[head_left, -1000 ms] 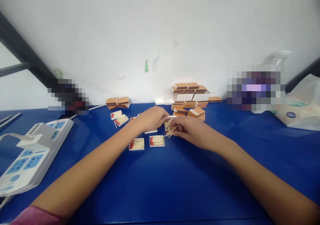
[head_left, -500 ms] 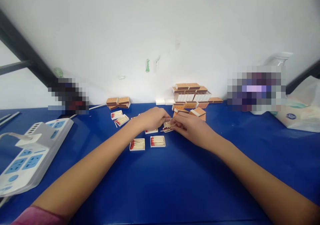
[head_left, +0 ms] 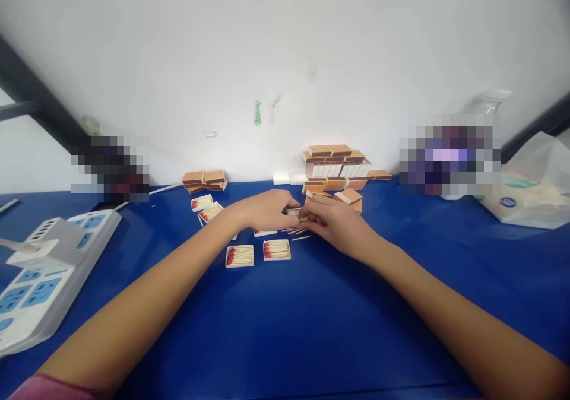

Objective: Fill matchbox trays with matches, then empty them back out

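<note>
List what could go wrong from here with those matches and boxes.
1. Loose matches lie by the fingertips of the right hand, so a sweep of the fingers might scatter them across the blue table.
2. The left hand works close behind an open tray of matches; a bump could spill it.
3. The matchbox stack rises beyond the right hand; a knock might topple its upper boxes.

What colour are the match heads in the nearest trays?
The match heads are red, clearest in the head view.
</note>
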Motion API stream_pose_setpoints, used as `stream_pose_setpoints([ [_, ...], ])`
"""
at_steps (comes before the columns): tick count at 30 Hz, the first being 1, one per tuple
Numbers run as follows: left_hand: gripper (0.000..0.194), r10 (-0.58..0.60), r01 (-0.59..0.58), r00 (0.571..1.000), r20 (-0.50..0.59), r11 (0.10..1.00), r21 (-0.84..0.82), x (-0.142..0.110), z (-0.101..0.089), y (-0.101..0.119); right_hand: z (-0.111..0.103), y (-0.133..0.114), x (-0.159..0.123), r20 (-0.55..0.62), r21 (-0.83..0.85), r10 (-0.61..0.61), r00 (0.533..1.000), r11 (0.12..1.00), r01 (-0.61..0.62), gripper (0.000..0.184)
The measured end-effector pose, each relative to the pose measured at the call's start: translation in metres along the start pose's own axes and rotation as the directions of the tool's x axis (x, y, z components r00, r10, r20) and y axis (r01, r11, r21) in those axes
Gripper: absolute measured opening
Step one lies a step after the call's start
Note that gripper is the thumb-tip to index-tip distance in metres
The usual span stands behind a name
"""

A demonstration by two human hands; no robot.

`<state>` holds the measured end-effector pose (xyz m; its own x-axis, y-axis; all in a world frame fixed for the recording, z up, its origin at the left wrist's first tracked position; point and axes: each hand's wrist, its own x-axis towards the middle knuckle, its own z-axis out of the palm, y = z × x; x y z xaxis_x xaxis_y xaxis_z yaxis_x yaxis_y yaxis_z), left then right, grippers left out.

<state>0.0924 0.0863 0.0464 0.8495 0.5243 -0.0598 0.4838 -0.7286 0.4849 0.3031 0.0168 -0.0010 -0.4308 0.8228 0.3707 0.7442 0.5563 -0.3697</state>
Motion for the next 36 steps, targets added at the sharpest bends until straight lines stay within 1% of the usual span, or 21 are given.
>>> stream_pose_setpoints([
  [2, 0.031, 0.01, -0.01, 1.0, -0.013, 1.0, 0.001, 0.0, 0.0, 0.0, 0.001, 0.003, 0.0, -0.016, 0.002, -0.035, 0.999, 0.999, 0.035, 0.004],
  [4, 0.034, 0.026, -0.026, 1.0, -0.017, 1.0, 0.005, 0.0, 0.001, -0.002, 0.002, 0.005, 0.0, -0.035, -0.012, -0.069, 0.997, 0.998, 0.069, 0.006],
  [9, 0.036, 0.06, -0.059, 0.997, 0.041, 0.998, -0.031, 0.006, 0.001, -0.012, 0.003, 0.009, 0.001, -0.056, -0.001, -0.094, 0.994, 0.996, 0.094, 0.013],
  [14, 0.036, 0.046, -0.04, 0.997, 0.069, 0.995, -0.087, 0.008, 0.002, -0.017, 0.005, 0.009, 0.001, -0.096, 0.006, -0.114, 0.989, 0.993, 0.115, 0.014],
  [19, 0.038, 0.0, 0.012, 0.997, 0.083, 0.989, -0.148, 0.007, 0.002, -0.017, 0.004, 0.005, 0.002, -0.125, 0.012, -0.124, 0.984, 0.992, 0.126, 0.015],
  [22, 0.037, 0.004, 0.014, 0.995, 0.095, 0.982, -0.19, 0.006, -0.001, -0.014, 0.003, 0.003, 0.003, -0.133, 0.018, -0.14, 0.981, 0.989, 0.144, 0.016],
  [26, 0.035, -0.013, 0.045, 0.992, 0.127, 0.966, -0.255, 0.002, -0.007, -0.012, 0.001, 0.0, 0.004, -0.172, 0.002, -0.163, 0.971, 0.986, 0.166, 0.019],
  [31, 0.038, -0.012, 0.077, 0.985, 0.175, 0.926, -0.369, -0.002, -0.011, -0.015, -0.002, -0.005, 0.004, -0.173, -0.008, -0.129, 0.976, 0.992, 0.13, 0.023],
  [36, 0.034, -0.013, 0.103, 0.983, 0.183, 0.864, -0.492, -0.001, -0.012, -0.015, -0.004, -0.008, 0.003, -0.211, 0.073, -0.057, 0.976, 0.995, 0.074, 0.021],
])
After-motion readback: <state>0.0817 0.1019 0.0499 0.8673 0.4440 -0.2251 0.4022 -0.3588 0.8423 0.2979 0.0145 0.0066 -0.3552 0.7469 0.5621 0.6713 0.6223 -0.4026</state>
